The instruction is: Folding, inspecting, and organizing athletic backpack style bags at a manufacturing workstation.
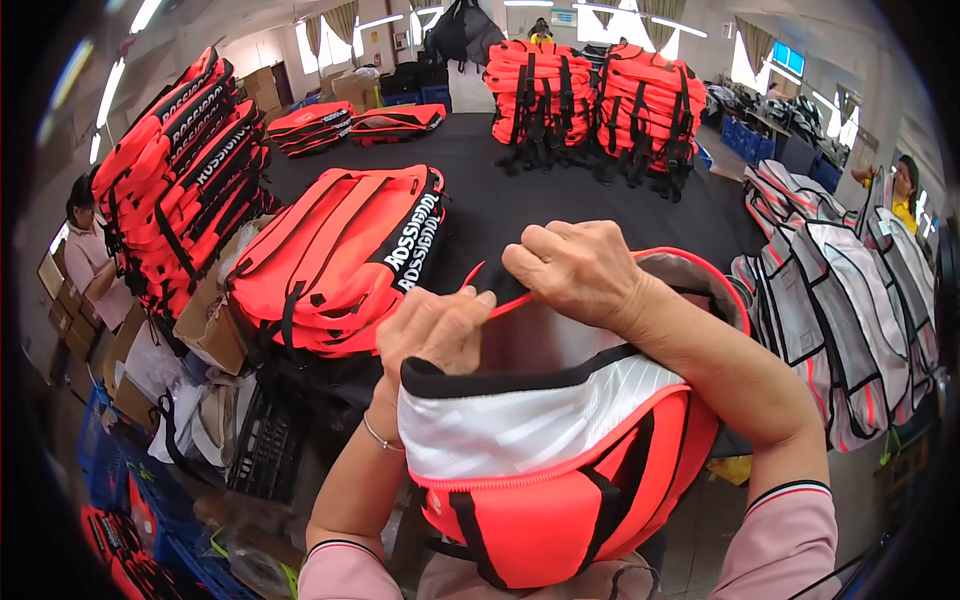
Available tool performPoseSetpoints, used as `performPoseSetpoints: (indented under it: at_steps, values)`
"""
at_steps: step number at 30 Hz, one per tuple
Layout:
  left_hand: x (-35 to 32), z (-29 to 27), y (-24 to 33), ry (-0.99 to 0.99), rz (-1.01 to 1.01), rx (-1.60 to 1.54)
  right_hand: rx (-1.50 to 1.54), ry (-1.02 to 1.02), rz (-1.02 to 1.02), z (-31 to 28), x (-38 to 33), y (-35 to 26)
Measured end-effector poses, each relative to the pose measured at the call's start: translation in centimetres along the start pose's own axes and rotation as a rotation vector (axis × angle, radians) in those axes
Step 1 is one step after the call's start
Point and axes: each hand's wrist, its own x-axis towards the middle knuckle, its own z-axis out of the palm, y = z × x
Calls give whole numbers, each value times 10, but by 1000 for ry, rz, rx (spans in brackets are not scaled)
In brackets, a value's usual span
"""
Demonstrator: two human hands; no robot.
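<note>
A red-orange backpack [530, 525] with black straps is tilted in front of my body, its mouth gaping. A pale grey-white lining panel [520, 425] with a black edge band folds outward along the near side. A thin red trim strip [700, 262] runs round the far rim of the opening. My left hand [435, 330] pinches this strip at the left of the mouth. Higher and to the right, my right hand [575, 265] is closed in a fist over the same strip, with a short loose red end [474, 275] poking up between the hands.
A stack of red backpacks [340, 255] lies on the black table [470, 210] to the left, beside a taller leaning pile [185, 180]. Strapped stacks [540, 100] stand at the back. Grey-white bags [830, 310] lie at right. Cardboard boxes [215, 325] and blue crates [175, 560] sit at left. Other people are around.
</note>
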Motion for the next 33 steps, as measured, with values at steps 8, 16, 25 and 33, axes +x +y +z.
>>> performPoseSetpoints:
  at_steps: [8,16,25,33]
  values:
    - [-8,-7,-27,59,-146,41,34,-618,315,-44,-32,45]
    - [-33,-20,-68,-48,-219,77,478,-782,821,-63,-124,87]
    - [-135,9,-188,46,-1118,-710,92,-257,1012,4,-170,73]
    - [-117,37,-108,-471,-1354,-661,434,-518,1094,14,-212,95]
